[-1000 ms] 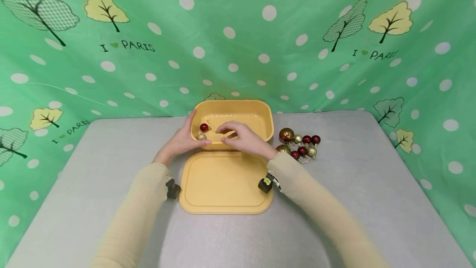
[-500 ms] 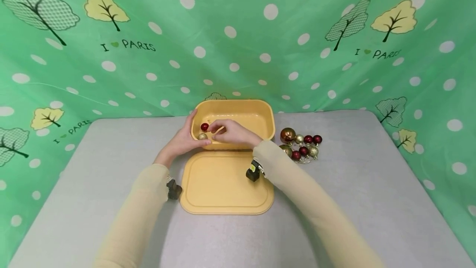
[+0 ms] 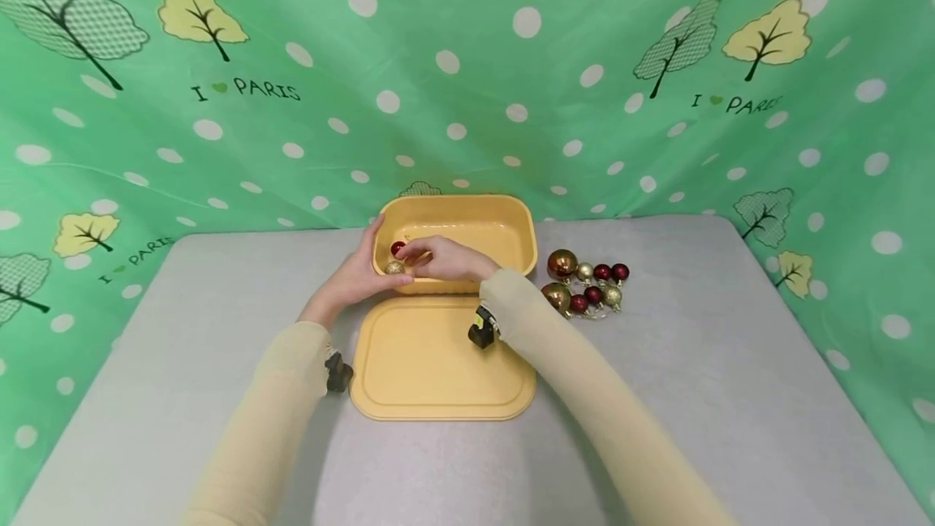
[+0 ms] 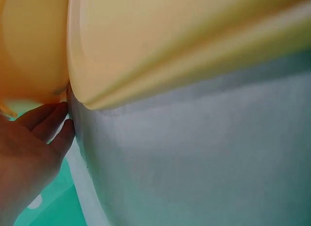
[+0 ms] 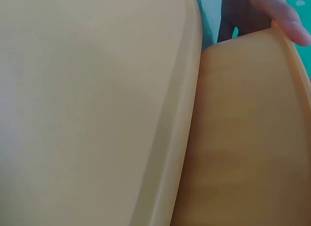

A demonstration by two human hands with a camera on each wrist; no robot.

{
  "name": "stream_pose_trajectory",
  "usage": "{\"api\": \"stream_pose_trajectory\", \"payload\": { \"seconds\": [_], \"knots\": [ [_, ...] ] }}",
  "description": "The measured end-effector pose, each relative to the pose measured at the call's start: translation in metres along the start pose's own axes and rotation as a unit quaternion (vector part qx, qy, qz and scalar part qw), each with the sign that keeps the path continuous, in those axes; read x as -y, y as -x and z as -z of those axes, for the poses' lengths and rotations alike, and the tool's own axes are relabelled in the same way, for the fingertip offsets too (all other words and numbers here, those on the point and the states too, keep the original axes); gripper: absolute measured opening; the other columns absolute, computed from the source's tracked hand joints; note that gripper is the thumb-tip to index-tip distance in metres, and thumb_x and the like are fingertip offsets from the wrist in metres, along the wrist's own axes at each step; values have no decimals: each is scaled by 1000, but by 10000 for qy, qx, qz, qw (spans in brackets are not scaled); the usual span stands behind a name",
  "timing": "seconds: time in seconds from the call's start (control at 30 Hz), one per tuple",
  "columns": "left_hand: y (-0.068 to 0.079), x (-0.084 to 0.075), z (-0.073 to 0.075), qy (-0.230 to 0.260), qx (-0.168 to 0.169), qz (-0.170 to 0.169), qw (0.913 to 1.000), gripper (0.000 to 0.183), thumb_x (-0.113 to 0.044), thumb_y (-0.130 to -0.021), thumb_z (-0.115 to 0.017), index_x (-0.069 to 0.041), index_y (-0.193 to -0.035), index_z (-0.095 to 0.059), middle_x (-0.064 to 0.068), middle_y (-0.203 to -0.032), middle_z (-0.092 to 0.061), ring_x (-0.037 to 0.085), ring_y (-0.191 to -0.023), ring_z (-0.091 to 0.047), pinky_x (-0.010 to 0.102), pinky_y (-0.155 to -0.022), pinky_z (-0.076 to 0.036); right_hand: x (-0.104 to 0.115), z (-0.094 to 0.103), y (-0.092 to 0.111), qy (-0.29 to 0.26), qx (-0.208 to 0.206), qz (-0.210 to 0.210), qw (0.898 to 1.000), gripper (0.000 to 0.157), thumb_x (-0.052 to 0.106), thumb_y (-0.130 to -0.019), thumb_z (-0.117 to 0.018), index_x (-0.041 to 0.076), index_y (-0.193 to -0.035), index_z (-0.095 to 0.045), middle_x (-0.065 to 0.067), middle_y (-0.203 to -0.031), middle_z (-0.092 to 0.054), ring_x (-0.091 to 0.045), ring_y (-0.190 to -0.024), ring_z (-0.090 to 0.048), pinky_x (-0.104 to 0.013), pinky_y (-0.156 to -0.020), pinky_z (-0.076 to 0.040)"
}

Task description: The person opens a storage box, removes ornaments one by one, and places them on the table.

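Observation:
A yellow rectangular box (image 3: 504, 205) stands at the back of the table with its top uncovered. My left hand (image 3: 358, 270) holds its left front corner, thumb over the front rim and fingers along the left side. In the left wrist view the left hand's fingers (image 4: 43, 126) lie against the box wall (image 4: 34, 46). My right hand (image 3: 449, 258) reaches into the box with bent fingers and a gap between thumb and forefinger. Its fingertips are at a small red bauble (image 3: 398, 247), which they partly cover. Beside that, a gold glitter bauble (image 3: 394, 267) lies in the front left corner.
A yellow lid (image 3: 441, 360) lies flat in front of the box. Right of the box is a group of red and gold baubles, among them a large copper-coloured bauble (image 3: 562, 264). Behind the grey table (image 3: 730, 364) hangs a green dotted cloth (image 3: 467, 88).
My right hand has moved left inside the box, up to the red bauble. The left hand keeps its hold on the box corner.

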State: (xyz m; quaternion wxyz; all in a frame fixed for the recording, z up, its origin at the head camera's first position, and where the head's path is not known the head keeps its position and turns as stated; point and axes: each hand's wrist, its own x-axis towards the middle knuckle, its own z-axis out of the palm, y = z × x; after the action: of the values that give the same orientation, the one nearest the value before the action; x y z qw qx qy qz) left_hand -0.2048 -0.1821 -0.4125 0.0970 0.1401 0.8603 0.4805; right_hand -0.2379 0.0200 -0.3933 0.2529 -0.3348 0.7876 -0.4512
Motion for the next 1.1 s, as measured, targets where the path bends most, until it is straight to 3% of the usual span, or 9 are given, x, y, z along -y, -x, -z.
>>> {"api": "stream_pose_trajectory", "payload": {
  "seconds": [0.2,0.33,0.73,0.93,1.1],
  "knots": [
    [0,2,-4,178,93,-176,9996,115,-20,-80,-81,-12,-155,6,28,-156,1,42,-141,-15,53,-113,-16,-3,-5,-6,-106,284,-65,9995,42,-6,-93,-55,-9,-134,-50,-21,-130,-56,-28,-119,-54,-21,-96,-43],
    [0,2,-5,91,110,-139,9998,116,-22,-80,-81,-15,-155,6,26,-157,2,42,-141,-15,53,-113,-16,-3,-6,-7,-348,331,-160,9987,39,-7,-92,-56,-7,-131,-55,-18,-126,-59,-25,-114,-56,-20,-92,-44],
    [-1,-2,-2,62,113,-98,9999,114,-22,-81,-79,-15,-155,7,28,-156,0,45,-139,-17,55,-112,-17,-4,-4,-7,-1067,-616,-233,9921,32,-13,-86,-59,-8,-118,-63,-18,-107,-65,-16,-92,-59,-20,-78,-49],
    [1,-2,1,-2,114,-28,9999,115,-24,-80,-80,-16,-155,7,26,-157,0,44,-139,-19,54,-112,-18,-1,-2,-3,-1566,-623,-94,9857,33,-13,-87,-57,-8,-120,-61,-18,-107,-64,-19,-89,-59,-33,-79,-53],
    [1,-1,2,-12,113,1,9999,116,-26,-80,-81,-18,-156,7,26,-157,-2,43,-139,-20,54,-112,-18,4,1,4,-1521,-668,81,9861,34,-10,-88,-57,-6,-121,-61,-17,-109,-63,-19,-91,-58,-43,-84,-52]
  ]
}}
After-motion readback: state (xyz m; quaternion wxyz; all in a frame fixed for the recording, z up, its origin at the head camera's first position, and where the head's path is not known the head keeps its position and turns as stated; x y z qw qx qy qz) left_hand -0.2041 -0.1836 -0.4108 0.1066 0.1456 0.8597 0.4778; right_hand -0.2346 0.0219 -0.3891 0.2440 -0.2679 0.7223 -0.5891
